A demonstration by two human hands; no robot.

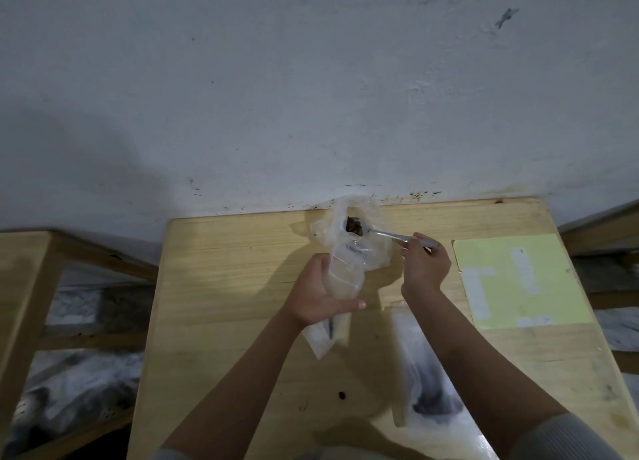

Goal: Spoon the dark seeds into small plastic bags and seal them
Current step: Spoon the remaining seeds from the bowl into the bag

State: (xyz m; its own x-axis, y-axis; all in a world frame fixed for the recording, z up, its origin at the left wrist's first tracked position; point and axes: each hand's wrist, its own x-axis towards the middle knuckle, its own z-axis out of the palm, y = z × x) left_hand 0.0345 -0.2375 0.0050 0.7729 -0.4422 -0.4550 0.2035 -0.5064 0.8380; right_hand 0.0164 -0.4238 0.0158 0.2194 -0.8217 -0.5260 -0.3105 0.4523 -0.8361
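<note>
My left hand grips a small clear plastic bag above the wooden table, thumb across its front. Its lower end hangs below my palm. My right hand pinches the handle of a metal spoon. The spoon's bowl carries dark seeds inside the open mouth of a larger clear bag standing at the table's far edge against the wall.
A yellow sheet with pale patches lies at the table's right. More clear plastic bags, with something dark inside, lie near the front right. A dark speck sits on the table front. Wooden shelving stands to the left.
</note>
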